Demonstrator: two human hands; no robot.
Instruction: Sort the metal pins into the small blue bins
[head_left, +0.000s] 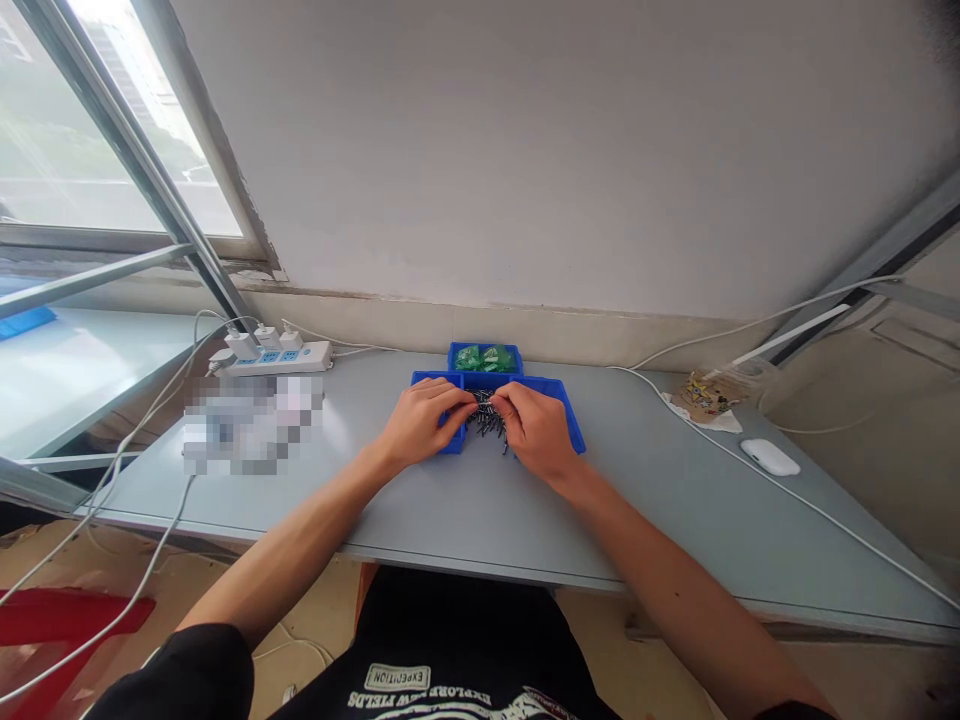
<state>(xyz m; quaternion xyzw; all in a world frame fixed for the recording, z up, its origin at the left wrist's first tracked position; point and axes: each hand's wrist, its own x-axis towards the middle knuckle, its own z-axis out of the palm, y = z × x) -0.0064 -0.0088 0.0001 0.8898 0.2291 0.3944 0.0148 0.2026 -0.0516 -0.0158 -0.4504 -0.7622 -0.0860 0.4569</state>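
My left hand (424, 420) is closed in a pinch, its thumb and forefinger meeting over the blue bins. Facing it, my right hand (534, 428) pinches too, its fingertips almost touching the left ones. A tiny, thin, light-coloured part (484, 403) shows between the two pinches; its exact kind is too small to make out. Right below the fingers lies a heap of small dark screw-like pieces (487, 424). My hands partly cover the left blue bin (450, 447) and the right blue bin (571, 425).
Behind stands another blue bin (452, 360) with green bags (495, 358). A power strip (311, 357) with chargers sits at the left. To the right are a white earphone case (770, 457), a clear bag of small parts (709, 395) and a white cable (709, 428).
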